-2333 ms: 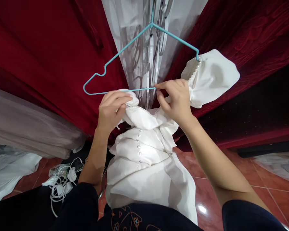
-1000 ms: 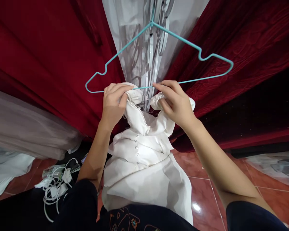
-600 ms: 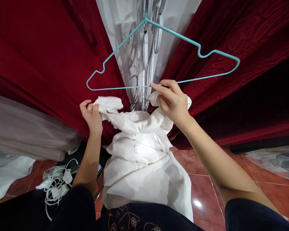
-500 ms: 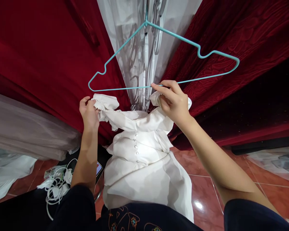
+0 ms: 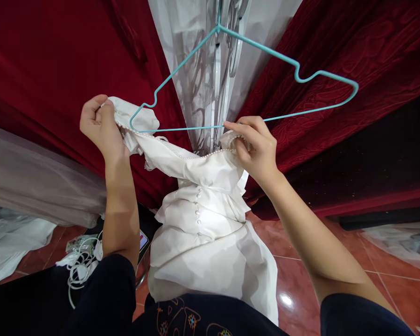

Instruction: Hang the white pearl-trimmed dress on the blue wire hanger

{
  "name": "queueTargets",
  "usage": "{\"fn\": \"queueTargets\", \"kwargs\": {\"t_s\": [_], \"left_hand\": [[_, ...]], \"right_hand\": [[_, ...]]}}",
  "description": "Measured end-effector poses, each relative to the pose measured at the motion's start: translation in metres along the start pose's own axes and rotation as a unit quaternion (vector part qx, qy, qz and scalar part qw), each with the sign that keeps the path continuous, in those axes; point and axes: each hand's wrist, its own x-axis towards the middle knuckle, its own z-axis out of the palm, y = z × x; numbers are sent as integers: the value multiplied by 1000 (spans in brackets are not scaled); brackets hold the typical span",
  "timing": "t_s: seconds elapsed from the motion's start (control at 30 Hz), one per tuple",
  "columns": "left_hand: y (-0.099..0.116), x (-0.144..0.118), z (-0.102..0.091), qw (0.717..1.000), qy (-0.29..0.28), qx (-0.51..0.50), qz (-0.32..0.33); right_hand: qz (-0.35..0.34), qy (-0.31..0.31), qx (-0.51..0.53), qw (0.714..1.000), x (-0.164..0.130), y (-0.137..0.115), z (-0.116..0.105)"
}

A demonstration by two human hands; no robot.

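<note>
A white dress (image 5: 210, 205) with a beaded neckline and covered buttons down its front hangs between my hands, its skirt falling toward my body. My left hand (image 5: 100, 123) pinches the dress's left shoulder sleeve, raised beside the left end of a turquoise hanger (image 5: 273, 55). That end of the hanger lies across the sleeve's opening edge. On the other side, my right hand (image 5: 257, 144) grips the right shoulder fabric, and its fingers also touch the hanger's bottom bar. The hanger's hook runs out of view at the top.
Dark red drapes (image 5: 63, 60) flank a white metal frame (image 5: 227, 60) with sheer white cloth behind. Lower left, white cables (image 5: 80, 270) lie on a black surface near a phone (image 5: 143, 239). Grey tulle (image 5: 38, 177) hangs at left. Reddish tiles (image 5: 294, 280) cover the floor.
My left hand has moved up and to the left, lifting the sleeve from below the hanger to its left end. My right hand keeps its grip, almost in place.
</note>
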Motion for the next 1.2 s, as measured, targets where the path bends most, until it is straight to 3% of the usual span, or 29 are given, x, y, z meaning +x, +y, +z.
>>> {"fn": "queueTargets", "kwargs": {"t_s": [0.23, 0.33, 0.43, 0.6, 0.73, 0.8, 0.9, 1.07, 1.2], "left_hand": [[41, 14, 24, 997, -48, 9, 65], [41, 30, 31, 994, -78, 24, 78], [36, 41, 45, 991, -119, 44, 43], [35, 24, 62, 974, -222, 34, 34], [41, -1, 52, 928, -371, -8, -19], [42, -7, 42, 913, -407, 1, -1], [40, -11, 27, 918, -382, 77, 74], [42, -17, -1, 910, -354, 170, 135], [45, -22, -21, 887, -357, 217, 197]], "right_hand": [[-1, 7, 14, 1000, 1, -1, 5], [-5, 13, 23, 1000, 1, 1, 7], [-12, 11, 32, 999, 2, 3, 7], [-3, 18, 21, 1000, 1, 1, 8], [-6, 26, 8, 1000, 0, -1, 5], [-4, 26, 9, 1000, 0, -2, 4], [8, 17, 16, 1000, 0, -4, 2], [21, 10, 18, 1000, -2, -4, 4], [30, 17, 22, 999, -3, -5, 5]]}}
